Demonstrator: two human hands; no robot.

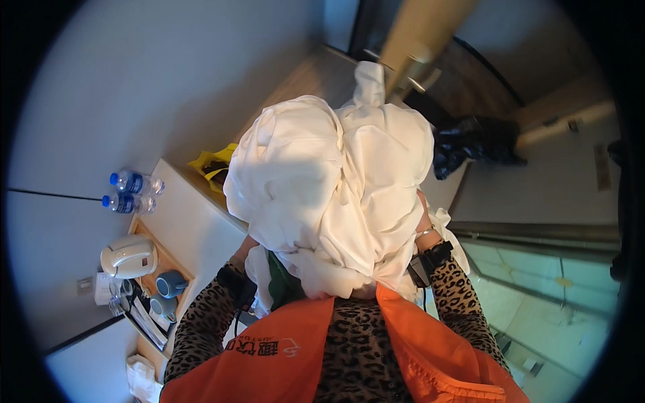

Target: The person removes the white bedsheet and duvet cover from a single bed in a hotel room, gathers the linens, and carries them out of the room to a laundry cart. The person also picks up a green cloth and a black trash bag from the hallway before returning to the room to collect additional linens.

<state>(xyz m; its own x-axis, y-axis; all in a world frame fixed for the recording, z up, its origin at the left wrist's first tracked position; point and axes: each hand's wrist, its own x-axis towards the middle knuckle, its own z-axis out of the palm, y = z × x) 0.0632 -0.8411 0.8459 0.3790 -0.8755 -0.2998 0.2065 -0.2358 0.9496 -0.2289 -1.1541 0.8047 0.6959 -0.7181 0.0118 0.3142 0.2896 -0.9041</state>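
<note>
A large bundle of white cloth [322,186] fills the space before my chest, held between both arms. My left hand [248,248] is on the bundle's left side, its fingers hidden behind the cloth. On the opposite side, my right hand [423,216] presses up against the folds, with a bracelet at the wrist and its fingers mostly covered. Below the bundle's left part a piece of dark green cloth [282,282] shows. Some white cloth [446,226] hangs down outside my right forearm.
At left, a white counter [194,216] bears two water bottles [133,184], a white electric kettle [130,256] and blue-grey mugs [170,283] by a wooden tray. A yellow bag [216,163] stands beyond the counter. Black plastic [476,143] lies at right, near a glass partition [544,272].
</note>
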